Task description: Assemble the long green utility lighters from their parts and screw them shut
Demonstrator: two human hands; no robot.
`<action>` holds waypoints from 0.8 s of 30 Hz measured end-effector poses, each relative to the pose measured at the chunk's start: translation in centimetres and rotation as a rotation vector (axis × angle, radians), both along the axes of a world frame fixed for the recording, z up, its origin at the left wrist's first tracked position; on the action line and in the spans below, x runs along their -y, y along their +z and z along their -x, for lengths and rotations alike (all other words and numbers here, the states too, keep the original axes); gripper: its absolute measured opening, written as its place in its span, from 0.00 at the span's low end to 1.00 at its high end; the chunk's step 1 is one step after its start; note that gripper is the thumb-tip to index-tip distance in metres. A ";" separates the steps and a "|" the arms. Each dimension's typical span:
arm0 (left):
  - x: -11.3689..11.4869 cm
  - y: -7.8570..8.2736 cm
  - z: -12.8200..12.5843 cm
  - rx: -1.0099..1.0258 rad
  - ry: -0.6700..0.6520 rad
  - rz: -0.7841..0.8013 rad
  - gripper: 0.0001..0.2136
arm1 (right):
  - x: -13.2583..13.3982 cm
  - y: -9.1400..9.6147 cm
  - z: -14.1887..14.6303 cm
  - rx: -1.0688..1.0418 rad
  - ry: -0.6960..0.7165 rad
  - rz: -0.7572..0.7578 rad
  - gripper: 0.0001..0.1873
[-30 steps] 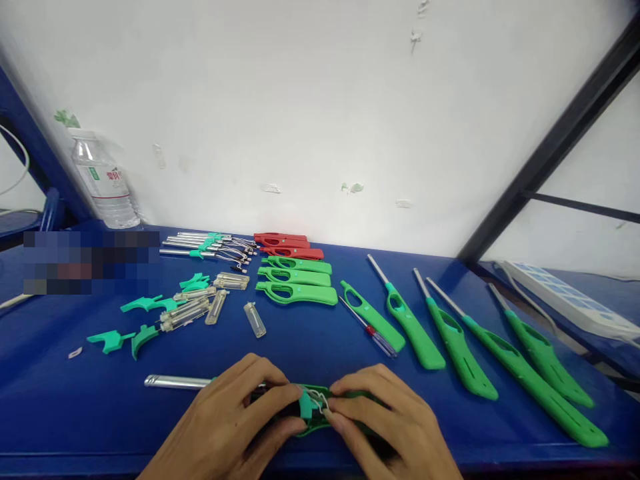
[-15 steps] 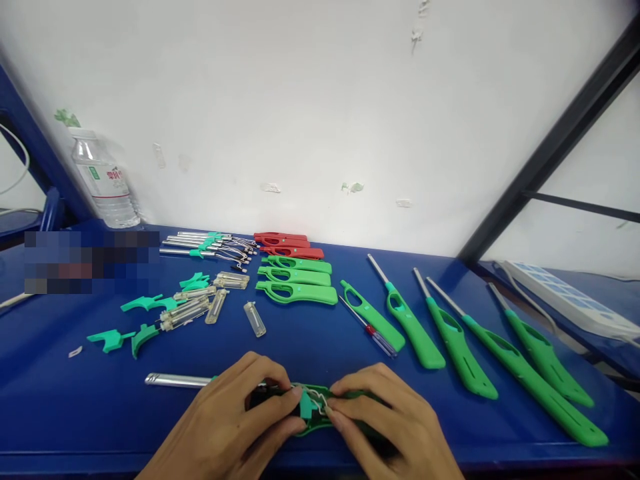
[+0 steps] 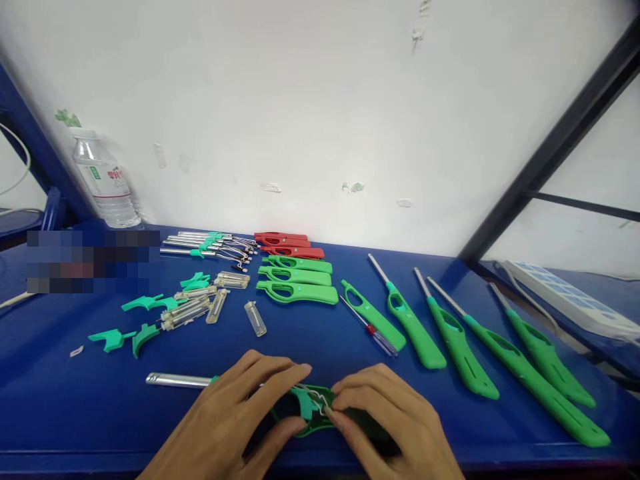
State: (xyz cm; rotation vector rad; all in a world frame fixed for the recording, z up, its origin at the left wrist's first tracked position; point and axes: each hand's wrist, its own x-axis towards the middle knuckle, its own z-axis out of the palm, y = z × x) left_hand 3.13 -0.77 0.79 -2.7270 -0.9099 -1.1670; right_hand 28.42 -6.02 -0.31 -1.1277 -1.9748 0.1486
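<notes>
An open green lighter casing half (image 3: 317,430) lies near the table's front edge, with a metal nozzle tube (image 3: 179,381) pointing left out of it. Inside it sit a teal trigger (image 3: 303,404) and thin white wires (image 3: 320,399). My left hand (image 3: 235,413) bends around the casing, its thumb at the near rim beside the trigger and its index finger raised over the far rim. At the casing's right part, my right hand (image 3: 390,417) pinches the wire ends between thumb and fingers. My palms hide much of the casing.
Behind are loose teal triggers (image 3: 111,340), clear fuel tanks (image 3: 217,307), nozzle tubes (image 3: 200,243), red casings (image 3: 293,252) and green casings (image 3: 300,293). To the right lie a screwdriver (image 3: 377,337) and several long green lighters (image 3: 463,360). A bottle (image 3: 105,180) stands back left.
My left index finger has lifted off the trigger area and straightened toward the far rim, showing more of the trigger. The right hand stays nearly in place.
</notes>
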 end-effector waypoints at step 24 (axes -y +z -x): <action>-0.5 -0.5 0.5 0.014 -0.144 0.174 0.22 | -0.1 0.5 0.2 0.042 0.008 0.004 0.08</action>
